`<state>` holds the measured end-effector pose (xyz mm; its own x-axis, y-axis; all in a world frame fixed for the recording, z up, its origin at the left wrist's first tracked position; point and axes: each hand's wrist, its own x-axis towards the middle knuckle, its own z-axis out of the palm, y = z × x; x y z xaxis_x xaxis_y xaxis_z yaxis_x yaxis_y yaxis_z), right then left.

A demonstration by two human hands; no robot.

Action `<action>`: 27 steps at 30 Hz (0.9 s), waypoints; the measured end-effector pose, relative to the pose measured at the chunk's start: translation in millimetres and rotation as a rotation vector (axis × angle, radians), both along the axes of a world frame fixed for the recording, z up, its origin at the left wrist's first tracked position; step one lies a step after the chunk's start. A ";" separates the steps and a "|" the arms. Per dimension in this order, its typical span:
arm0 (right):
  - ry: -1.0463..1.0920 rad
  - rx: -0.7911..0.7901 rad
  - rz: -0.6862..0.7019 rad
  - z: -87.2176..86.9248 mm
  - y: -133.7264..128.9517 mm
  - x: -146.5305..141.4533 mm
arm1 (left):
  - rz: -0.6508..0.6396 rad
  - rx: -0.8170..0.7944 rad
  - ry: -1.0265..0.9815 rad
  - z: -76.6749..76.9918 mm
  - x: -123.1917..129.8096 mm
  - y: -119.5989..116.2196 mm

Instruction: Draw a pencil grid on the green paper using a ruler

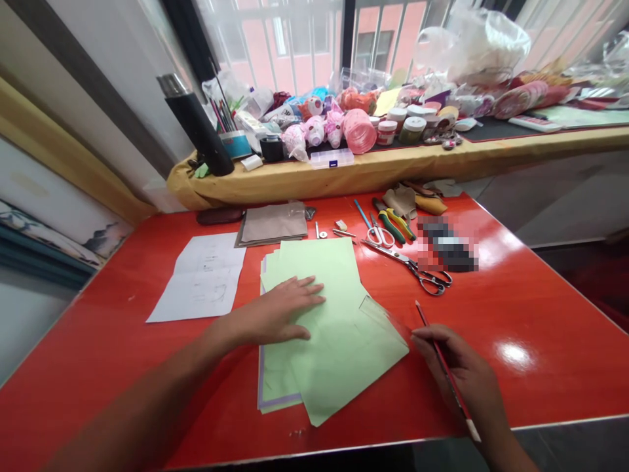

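Note:
Several pale green sheets lie in an uneven stack on the red table, with purple-edged sheets showing underneath. My left hand rests flat on the stack, fingers spread. A dark red pencil is held in my right hand, just right of the green paper, its tip pointing up and away. On the right side of the stack lies a clear ruler, partly over the table. A white sheet with drawings lies left of the stack.
Large metal scissors, white-handled scissors and green-yellow pliers lie beyond the paper. Folded grey cloth is at the back of the red table. A cluttered ledge holds a black flask and jars.

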<state>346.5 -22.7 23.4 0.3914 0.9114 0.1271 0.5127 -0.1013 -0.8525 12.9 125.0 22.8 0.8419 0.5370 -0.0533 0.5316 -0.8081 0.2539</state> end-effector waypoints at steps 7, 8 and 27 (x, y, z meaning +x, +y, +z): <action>-0.003 -0.042 0.026 -0.6 3.2 -0.7 | 0.321 0.173 -0.023 -36.7 3.2 -55.3; -0.005 -0.049 0.042 -0.8 3.9 -0.2 | 0.326 0.179 -0.020 -40.9 2.8 -61.2; -0.416 0.173 0.716 13.9 72.5 -20.8 | 0.418 0.131 -0.440 -0.8 -29.9 -28.5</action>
